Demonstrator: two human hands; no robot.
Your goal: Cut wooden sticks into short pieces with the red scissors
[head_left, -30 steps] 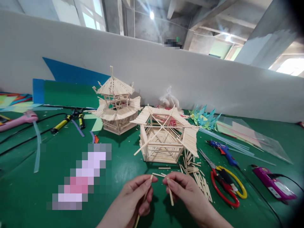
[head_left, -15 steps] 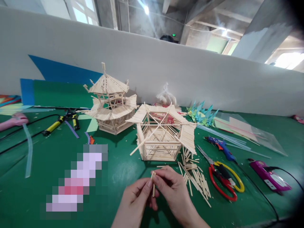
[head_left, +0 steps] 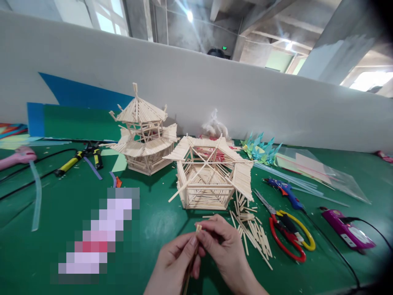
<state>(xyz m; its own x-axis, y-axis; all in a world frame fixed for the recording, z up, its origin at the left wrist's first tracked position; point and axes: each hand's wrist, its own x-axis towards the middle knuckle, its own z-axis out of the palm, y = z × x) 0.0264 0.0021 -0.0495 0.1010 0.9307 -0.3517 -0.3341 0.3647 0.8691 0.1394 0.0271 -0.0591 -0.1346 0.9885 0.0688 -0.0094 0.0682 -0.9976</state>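
Wooden sticks (head_left: 198, 228): at six o'clock in our view, ends side by side.
Left hand (head_left: 176, 260): our thumb and fingers pinch the sticks.
Right hand (head_left: 221, 248): our fingertips pinch their upper ends.
Stick pavilion (head_left: 210, 186): twelve o'clock from our hands.
Scissors (head_left: 288, 227): three o'clock.
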